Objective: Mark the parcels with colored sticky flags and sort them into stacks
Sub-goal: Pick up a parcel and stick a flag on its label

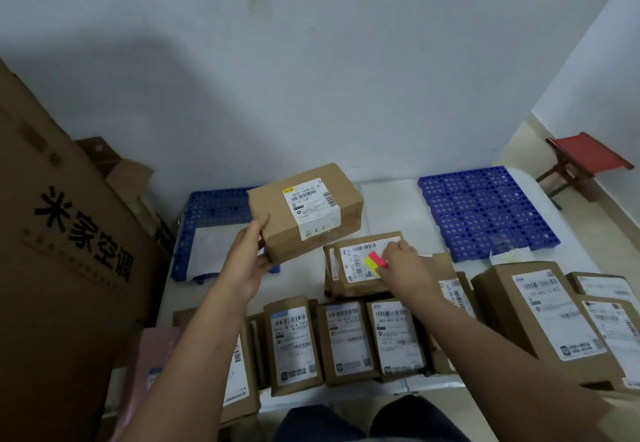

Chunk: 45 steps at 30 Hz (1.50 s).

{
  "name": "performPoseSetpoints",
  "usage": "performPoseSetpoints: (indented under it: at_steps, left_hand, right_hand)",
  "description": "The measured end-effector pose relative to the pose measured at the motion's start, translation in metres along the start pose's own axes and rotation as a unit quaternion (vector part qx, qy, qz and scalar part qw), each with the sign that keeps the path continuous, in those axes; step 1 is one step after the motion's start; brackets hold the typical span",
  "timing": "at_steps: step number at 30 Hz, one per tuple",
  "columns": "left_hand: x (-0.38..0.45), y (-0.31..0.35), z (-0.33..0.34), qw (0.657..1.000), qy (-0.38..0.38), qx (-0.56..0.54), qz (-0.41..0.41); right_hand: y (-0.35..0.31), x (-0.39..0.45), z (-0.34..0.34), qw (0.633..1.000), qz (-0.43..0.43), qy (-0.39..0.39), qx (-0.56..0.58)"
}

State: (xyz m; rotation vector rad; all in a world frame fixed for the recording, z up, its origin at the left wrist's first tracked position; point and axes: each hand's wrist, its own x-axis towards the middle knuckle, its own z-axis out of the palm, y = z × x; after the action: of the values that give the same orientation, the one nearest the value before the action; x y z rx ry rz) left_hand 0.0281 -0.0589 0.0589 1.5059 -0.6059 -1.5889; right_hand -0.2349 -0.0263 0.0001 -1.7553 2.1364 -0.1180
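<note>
Here left hand (pixel 247 261) grips a brown parcel (pixel 306 211) by its near-left end, held above a blue pallet (pixel 214 209), long axis running left-right, label up. Right hand (pixel 401 263) pinches the sticky flags (pixel 375 261), pink and yellow, on a second parcel (pixel 360 265). More parcels lie in rows on the white floor (pixel 391 206), white wall behind

Left hand (pixel 247 261) grips a raised brown parcel (pixel 306 211); right hand (pixel 403 263) pinches sticky flags (pixel 375 261) over a labelled parcel (pixel 363 265).
</note>
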Motion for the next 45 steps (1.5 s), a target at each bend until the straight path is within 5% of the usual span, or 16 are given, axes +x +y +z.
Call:
performPoseSetpoints:
  at_steps: [14, 26, 31, 33, 36, 38, 41, 45]
  left_hand:
    - [-0.006, -0.005, 0.010, 1.000, 0.025, -0.002, -0.012]
    - [0.002, -0.009, 0.007, 0.999, 0.041, -0.027, -0.008]
    - [0.003, -0.006, 0.006, 1.000, 0.016, -0.013, -0.009]
    - [0.004, -0.006, 0.005, 1.000, -0.010, 0.004, -0.006]
    - [0.001, -0.007, 0.014, 0.998, -0.059, 0.037, 0.003]
    - [-0.003, -0.010, 0.024, 0.994, -0.092, 0.054, -0.001]
    - [-0.004, -0.019, 0.035, 0.988, -0.129, 0.078, -0.019]
    - [-0.004, -0.026, 0.040, 0.986, -0.140, 0.084, -0.038]
  right_hand:
    - [0.005, 0.007, -0.004, 0.997, 0.004, -0.043, 0.064]
    - [-0.007, 0.007, -0.004, 0.996, -0.060, -0.053, -0.044]
    - [0.003, 0.011, -0.009, 0.970, 0.019, -0.069, 0.234]
    - [0.010, 0.017, -0.020, 0.909, 0.096, -0.022, 0.405]
    - [0.016, 0.022, -0.048, 0.770, 0.162, 0.056, 0.615]
    - [0.015, 0.022, -0.067, 0.736, 0.137, 0.083, 0.657]
    - [0.005, 0.017, -0.082, 0.737, 0.066, 0.087, 0.667]
    - [-0.013, 0.011, -0.076, 0.800, 0.023, 0.036, 0.598]
